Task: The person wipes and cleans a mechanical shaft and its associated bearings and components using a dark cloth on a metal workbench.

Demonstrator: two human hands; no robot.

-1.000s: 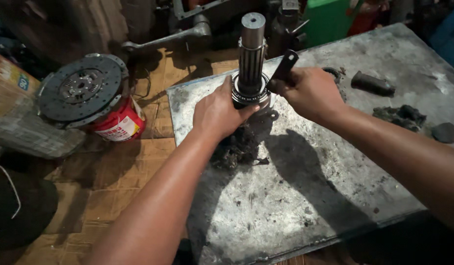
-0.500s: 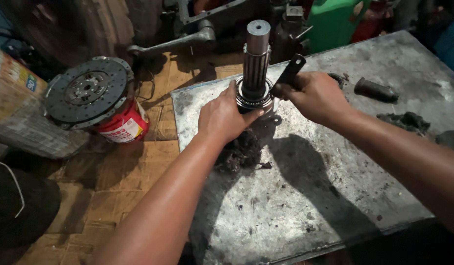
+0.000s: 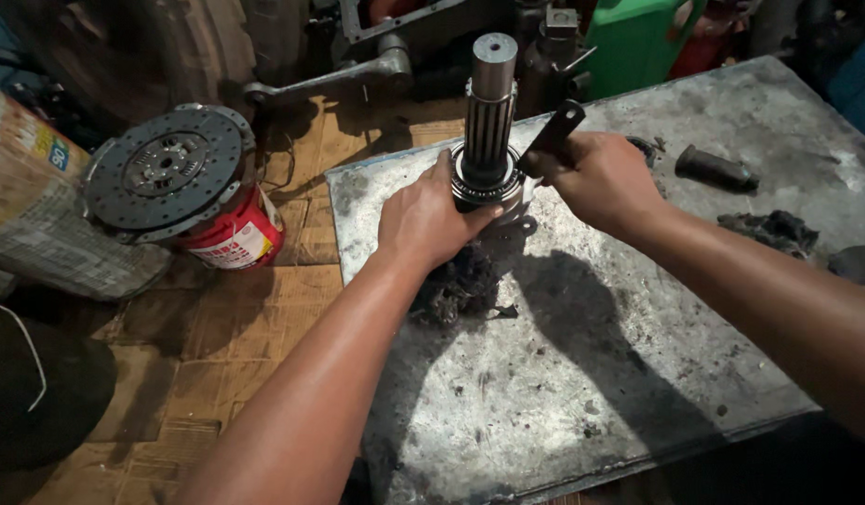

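Right now, a tall metal shaft (image 3: 489, 112) stands upright near the far left corner of the bench (image 3: 638, 374). It has grooves along its side and a flat round top. A ring (image 3: 487, 187) sits around its bottom part.

The left hand (image 3: 423, 220) is pressed against the ring from the left, with its fingers (image 3: 474, 217) curled around the near side of it. The right hand (image 3: 596, 182) is on the other side of the shaft, and its fingers are closed around a dark flat tool (image 3: 554, 134). The tool sticks up and leans away, just beside the shaft.

A clump of dark dirt (image 3: 456, 285) lies on the bench just below the left hand. A small dark cylinder (image 3: 716, 168) lies near the far right edge, and another dark lump (image 3: 774, 229) is close to it.

Off the bench to the left, a round clutch disc (image 3: 166, 168) rests on top of a red can (image 3: 236, 238). Cardboard (image 3: 217, 337) covers the floor there. A green container (image 3: 633, 42) stands past the far edge.
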